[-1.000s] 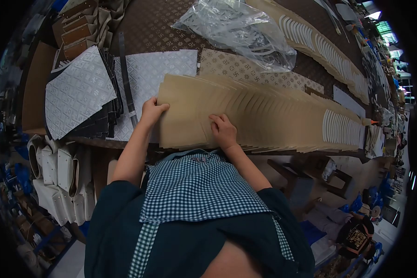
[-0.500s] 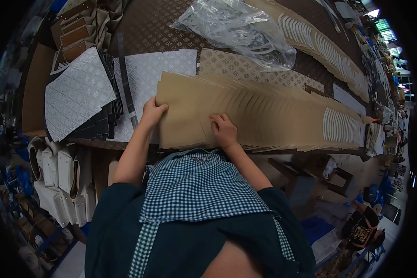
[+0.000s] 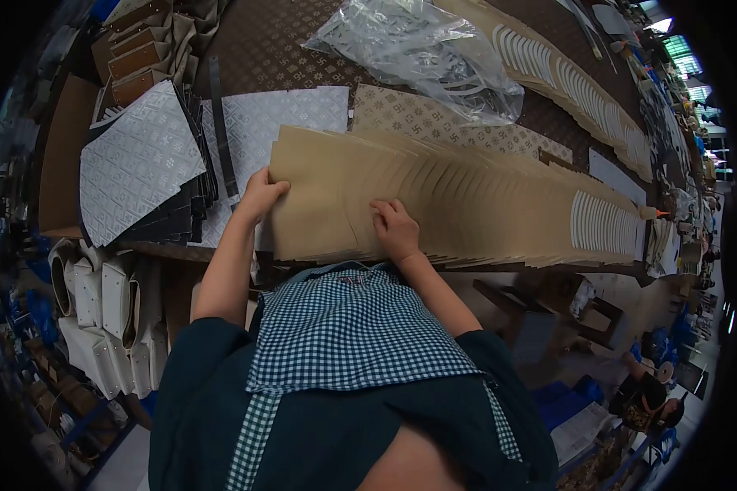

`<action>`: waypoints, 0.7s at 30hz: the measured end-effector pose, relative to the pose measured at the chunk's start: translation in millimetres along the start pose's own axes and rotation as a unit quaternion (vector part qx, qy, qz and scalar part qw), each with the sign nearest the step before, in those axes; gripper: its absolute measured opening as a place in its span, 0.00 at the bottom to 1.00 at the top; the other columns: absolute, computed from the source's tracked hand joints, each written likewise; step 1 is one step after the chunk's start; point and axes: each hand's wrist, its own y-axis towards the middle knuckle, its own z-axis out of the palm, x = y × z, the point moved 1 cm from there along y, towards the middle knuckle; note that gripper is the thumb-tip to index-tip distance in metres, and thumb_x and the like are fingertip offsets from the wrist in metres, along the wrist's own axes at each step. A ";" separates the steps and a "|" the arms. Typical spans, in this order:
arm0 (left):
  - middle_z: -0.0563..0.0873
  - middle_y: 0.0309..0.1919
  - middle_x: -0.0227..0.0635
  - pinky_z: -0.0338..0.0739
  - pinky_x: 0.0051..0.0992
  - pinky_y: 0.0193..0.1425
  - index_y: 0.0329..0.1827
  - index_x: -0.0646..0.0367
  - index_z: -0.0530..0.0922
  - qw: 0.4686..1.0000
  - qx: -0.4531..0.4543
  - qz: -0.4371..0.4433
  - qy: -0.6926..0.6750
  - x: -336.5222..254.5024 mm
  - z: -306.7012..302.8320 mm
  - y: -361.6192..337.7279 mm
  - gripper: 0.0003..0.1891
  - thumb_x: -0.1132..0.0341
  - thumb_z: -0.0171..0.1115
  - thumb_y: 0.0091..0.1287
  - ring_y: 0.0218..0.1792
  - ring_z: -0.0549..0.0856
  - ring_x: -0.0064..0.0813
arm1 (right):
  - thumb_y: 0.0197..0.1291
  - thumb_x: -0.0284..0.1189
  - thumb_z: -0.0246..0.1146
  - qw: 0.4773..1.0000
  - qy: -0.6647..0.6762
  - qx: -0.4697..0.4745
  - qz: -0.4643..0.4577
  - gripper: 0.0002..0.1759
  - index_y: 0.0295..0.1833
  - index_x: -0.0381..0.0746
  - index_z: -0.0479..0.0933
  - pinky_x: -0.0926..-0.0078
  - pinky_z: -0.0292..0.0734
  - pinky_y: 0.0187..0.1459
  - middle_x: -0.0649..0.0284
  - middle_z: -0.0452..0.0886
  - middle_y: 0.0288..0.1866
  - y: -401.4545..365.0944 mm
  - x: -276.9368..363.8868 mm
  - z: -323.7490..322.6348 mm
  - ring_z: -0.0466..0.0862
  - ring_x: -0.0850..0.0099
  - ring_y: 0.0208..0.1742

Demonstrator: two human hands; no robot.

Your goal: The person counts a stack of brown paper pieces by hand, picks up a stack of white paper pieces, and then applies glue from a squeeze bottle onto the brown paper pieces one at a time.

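Note:
A long row of overlapping tan sheets (image 3: 458, 196) lies fanned out in front of me, running off to the right. My left hand (image 3: 262, 195) grips the left edge of the end sheet (image 3: 307, 188), thumb on top and the other fingers hidden behind the edge. Farther right, my right hand (image 3: 397, 231) rests on the sheets with its fingers curled in, and nothing shows between them. White curved strips (image 3: 602, 221) line the far right part of the row.
Behind the row lies a clear plastic bag (image 3: 418, 57) with pale strips inside. A second fanned row (image 3: 549, 69) runs along the back. At left are silver-patterned panels (image 3: 139, 164) and a cardboard box (image 3: 61, 155). White bag-like pieces (image 3: 102, 295) hang below the table edge. Another person (image 3: 647, 401) is at lower right.
My left hand has moved slightly left, and the end sheet's edge has shifted left with it. The right hand stays in place. The person at lower right has shifted a little.

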 end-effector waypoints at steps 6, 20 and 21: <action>0.86 0.41 0.38 0.78 0.26 0.47 0.51 0.67 0.80 1.000 -0.026 0.013 0.001 5.7 -2.7 5.0 0.20 0.70 0.64 0.55 0.41 0.84 0.28 | 0.58 0.29 0.62 1.000 -0.010 -0.002 -0.012 0.13 0.50 0.49 0.81 0.66 0.79 0.35 0.64 0.79 0.39 -0.2 2.4 -0.2 0.83 0.63 0.35; 0.85 0.31 0.28 0.76 0.21 0.38 0.39 0.63 0.82 0.990 -0.138 0.040 -0.001 15.4 -3.0 -6.9 0.09 0.69 0.66 0.57 0.30 0.81 0.17 | 0.58 0.28 0.61 0.992 -0.027 0.072 -0.098 0.18 0.55 0.49 0.80 0.65 0.81 0.37 0.64 0.78 0.44 3.5 31.9 13.0 0.83 0.63 0.40; 0.85 0.30 0.28 0.76 0.21 0.37 0.38 0.63 0.82 0.990 -0.136 0.045 0.001 17.1 -6.4 -5.5 0.09 0.69 0.66 0.56 0.30 0.81 0.17 | 0.58 0.28 0.61 0.992 -0.026 0.071 -0.100 0.18 0.55 0.49 0.80 0.65 0.81 0.37 0.64 0.78 0.44 3.8 31.5 13.3 0.83 0.63 0.40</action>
